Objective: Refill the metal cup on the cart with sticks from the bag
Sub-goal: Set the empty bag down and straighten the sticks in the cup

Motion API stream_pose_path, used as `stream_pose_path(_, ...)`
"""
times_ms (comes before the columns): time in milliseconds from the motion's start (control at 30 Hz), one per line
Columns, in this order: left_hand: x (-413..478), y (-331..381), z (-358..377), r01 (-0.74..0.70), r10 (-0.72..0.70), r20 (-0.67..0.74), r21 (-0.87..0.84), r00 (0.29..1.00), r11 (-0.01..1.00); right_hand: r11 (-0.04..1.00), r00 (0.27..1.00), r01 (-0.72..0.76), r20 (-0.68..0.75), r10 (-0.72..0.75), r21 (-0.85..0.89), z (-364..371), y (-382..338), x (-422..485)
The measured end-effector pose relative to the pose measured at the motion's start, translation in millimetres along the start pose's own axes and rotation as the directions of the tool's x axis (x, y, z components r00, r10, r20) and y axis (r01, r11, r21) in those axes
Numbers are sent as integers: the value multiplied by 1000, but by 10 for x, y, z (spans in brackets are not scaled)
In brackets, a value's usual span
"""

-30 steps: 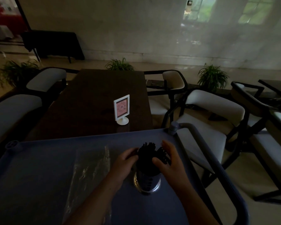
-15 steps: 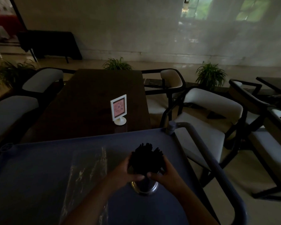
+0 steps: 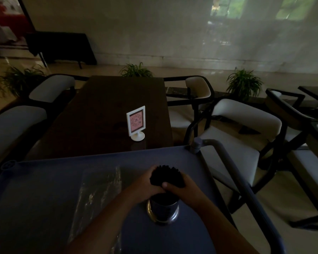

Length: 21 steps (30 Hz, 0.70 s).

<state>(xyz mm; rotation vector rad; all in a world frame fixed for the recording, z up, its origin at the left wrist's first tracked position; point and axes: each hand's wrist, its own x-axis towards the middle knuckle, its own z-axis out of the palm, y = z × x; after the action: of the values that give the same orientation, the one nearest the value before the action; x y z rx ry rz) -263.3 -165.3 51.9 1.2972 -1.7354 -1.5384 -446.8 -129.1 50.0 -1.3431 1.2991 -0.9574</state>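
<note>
Gripping from both sides, the left hand (image 3: 145, 182) and right hand (image 3: 184, 187) wrap one bundle of sticks (image 3: 165, 174), fingers curled round it, right thumb laid across its near face; both forearms come in from the bottom edge and meet above the metal cup (image 3: 162, 208); bundle upright, directly over the cup mouth, its lower ends hidden by the hands, so whether they reach inside cannot be told; stick tops fan out slightly, thin, dark, too many and too dim to count; one cup, round, shiny steel with a wider base ring, standing on the right part of the cart (image 3: 44, 180); cart top flat, matt blue-grey plastic with a raised rim, one tubular handle (image 3: 237, 176) along its right side; one bag (image 3: 97, 191), clear crinkled plastic, lying flat to the left of the cup, apart from it; beyond the cart one dark wooden table (image 3: 108, 110), long and rectangular, bearing one white-framed sign holder (image 3: 136, 121) on a round foot; chairs (image 3: 246, 121) with pale cushions and dark frames, two left of the table, two right, others cut off at the right edge; three leafy plants (image 3: 136, 70) on the floor behind.
</note>
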Motion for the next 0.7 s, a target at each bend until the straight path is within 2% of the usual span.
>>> stream_pose_path(200, 35, 99, 47, -74, 73, -51, -24, 996, 997, 998, 988, 49, -144, -53, -31, 117, -38, 47)
stream_pose_path(333, 50, 164, -2, -46, 41, -146, -30, 988, 998, 996, 988, 83, -126, -84, -16, 53, -120, 124)
stream_pose_path(533, 69, 18, -8, -36, 17, -201, -89, 979, 995, 999, 995, 42, -88, -43, -4, 33, -68, 171)
stream_pose_path(700, 98, -16, -28, 7, -25, -149, -116, 988, 993, 999, 997, 2, -80, 1, 36, 69, -53, 133)
